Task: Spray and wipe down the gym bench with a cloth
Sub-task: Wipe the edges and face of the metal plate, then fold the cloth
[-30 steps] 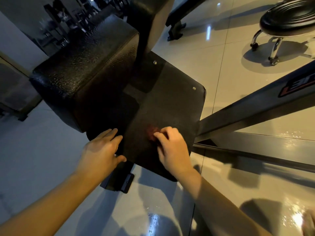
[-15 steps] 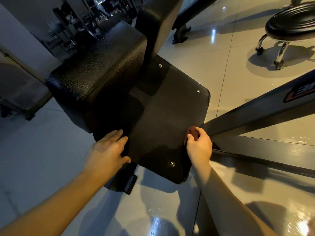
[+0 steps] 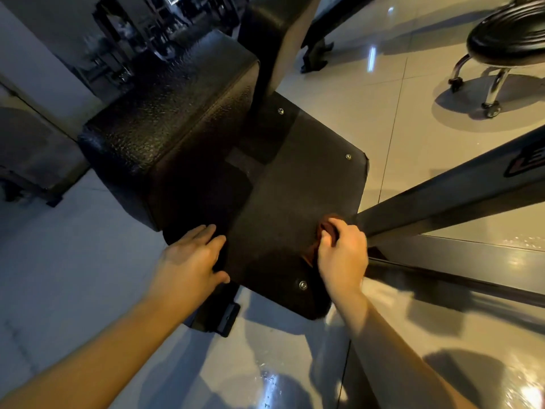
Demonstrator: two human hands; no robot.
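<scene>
Reddish cloth (image 3: 326, 230), bunched, pressed onto the dark bench plate (image 3: 295, 187) at its 4 o'clock edge. Clamped on it from above, the right hand (image 3: 342, 256), fingers curled over the wad. Flat and spread at the 8 o'clock corner, the left hand (image 3: 188, 261), fingertips touching the surface, thumb along the near edge. At 10 o'clock, touching, a textured black pad (image 3: 177, 119). Toward 3 o'clock, just beside the curled fingers, a grey frame bar (image 3: 457, 187). At 1 o'clock, well apart, a round stool (image 3: 507, 36) on the glossy tiled floor (image 3: 413, 119).
</scene>
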